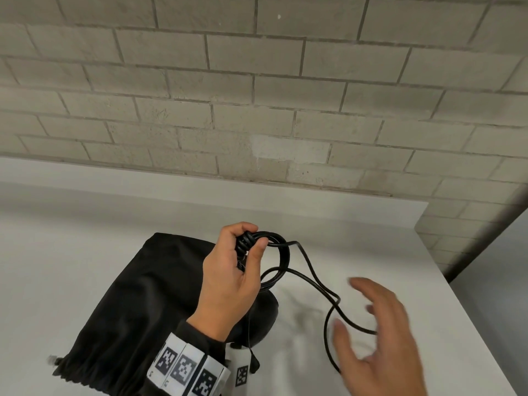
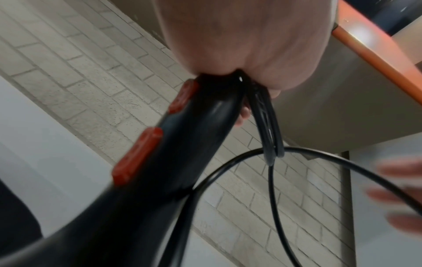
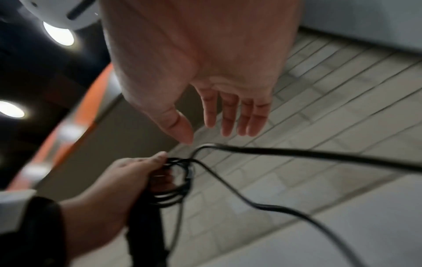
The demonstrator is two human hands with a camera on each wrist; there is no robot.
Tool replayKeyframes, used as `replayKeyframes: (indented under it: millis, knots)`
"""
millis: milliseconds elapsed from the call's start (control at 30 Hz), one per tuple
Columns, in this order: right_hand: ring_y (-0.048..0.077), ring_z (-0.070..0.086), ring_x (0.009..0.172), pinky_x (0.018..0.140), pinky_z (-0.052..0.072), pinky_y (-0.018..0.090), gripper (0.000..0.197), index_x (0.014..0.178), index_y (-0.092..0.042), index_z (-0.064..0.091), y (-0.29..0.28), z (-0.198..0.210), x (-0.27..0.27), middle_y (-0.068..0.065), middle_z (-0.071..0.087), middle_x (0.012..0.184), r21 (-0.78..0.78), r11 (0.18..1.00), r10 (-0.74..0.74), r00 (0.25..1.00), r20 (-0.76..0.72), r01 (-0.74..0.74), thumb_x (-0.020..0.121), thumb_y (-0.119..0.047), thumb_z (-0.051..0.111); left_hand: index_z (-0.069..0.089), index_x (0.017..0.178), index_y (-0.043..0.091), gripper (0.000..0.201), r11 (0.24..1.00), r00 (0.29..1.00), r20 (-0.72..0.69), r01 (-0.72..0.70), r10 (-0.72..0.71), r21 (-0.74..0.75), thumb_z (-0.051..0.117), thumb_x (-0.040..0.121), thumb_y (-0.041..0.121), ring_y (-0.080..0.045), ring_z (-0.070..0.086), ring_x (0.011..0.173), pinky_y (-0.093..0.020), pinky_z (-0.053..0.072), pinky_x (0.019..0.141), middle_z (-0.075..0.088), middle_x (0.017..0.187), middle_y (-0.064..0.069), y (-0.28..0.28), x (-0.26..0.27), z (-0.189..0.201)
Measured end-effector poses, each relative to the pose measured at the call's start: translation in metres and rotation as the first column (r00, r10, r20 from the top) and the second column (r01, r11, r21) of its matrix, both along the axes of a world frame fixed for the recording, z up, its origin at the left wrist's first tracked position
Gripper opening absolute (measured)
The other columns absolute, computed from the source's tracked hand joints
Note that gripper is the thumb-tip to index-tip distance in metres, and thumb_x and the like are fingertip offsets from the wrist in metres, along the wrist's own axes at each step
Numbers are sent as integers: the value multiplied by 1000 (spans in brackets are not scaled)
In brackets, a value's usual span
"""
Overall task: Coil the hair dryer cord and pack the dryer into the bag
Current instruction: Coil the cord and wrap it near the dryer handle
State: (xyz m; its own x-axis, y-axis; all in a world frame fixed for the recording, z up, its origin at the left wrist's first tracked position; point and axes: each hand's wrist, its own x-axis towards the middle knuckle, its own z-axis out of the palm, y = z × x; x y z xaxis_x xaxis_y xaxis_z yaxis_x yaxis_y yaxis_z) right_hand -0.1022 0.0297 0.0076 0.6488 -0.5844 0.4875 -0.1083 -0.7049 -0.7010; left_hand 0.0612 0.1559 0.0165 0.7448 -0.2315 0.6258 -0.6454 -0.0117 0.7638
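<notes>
- No brand name can be read on any item; black-and-white square code patterns are printed on the white wristband (image 1: 185, 367) worn on the left wrist, and the small marks beside them are too small to read.
- The hair dryer (image 2: 182, 144) is held above the counter (image 1: 85, 224), over the right edge of the bag (image 1: 137, 295). Its long axis runs from the left fist back toward the wrist: the narrow handle end is gripped, and the wider body lies at the near end.
- Two red buttons (image 2: 139, 153) are set along the handle, which is smooth, glossy black plastic.
- The left hand (image 1: 231, 278) is closed around the handle end and several round loops of the cord (image 1: 281, 252), pinched under the thumb.
- A loose length of the thin, round, black cord is trailed right and nearward, crossing itself once.
- The right hand (image 1: 383, 332) is spread wide and blurred, with nothing held; the cord passes just beside it, and contact cannot be told.
- The bag is soft matte black cloth, gathered along its near edge.
- The counter is smooth and white; behind it a wall (image 1: 257, 95) of rough grey brick is seen.
</notes>
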Motion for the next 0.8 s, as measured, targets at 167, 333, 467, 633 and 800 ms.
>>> replayKeyframes:
  millis: [167,333,467,633,800]
  knots:
    - [-5,49,108,85,40,9,50,130,-39,40,29,16,47,-28,47,119,-13,972,226,951,-212,-234,88,-65,41,50,105,38,17,999,1000,16,24,-24,36,58,91,35,-2,66,81,-8,47,70,65,98,17,0,-2,-2]
    - [1,57,72,62,40,11,12,93,-35,64,18,12,47,-19,58,68,11,962,270,946,-182,-272,95,-32,52,49,106,38,18,1000,1000,31,1,-1,15,56,90,40,0,65,84,-6,45,71,65,87,15,6,2,0]
    - [13,60,66,68,46,21,19,87,-37,63,-2,11,15,-4,67,71,319,863,455,878,-149,-392,93,-20,57,49,108,37,19,1000,999,32,4,-5,16,57,91,36,2,64,86,-5,46,73,65,87,13,8,3,-2]
    - [14,63,75,79,45,22,33,91,-33,64,-36,-7,-22,6,73,80,500,773,529,831,-170,-390,74,-61,67,50,107,38,19,999,1000,19,18,-19,32,60,92,32,1,64,87,-5,45,75,64,98,15,4,3,-3]
    - [20,58,67,67,43,20,51,87,0,68,-64,-31,-47,19,69,83,766,576,582,801,-138,-287,69,-46,83,49,108,39,18,999,1000,27,-7,6,39,59,94,34,1,63,86,-5,45,73,63,88,19,6,7,-4]
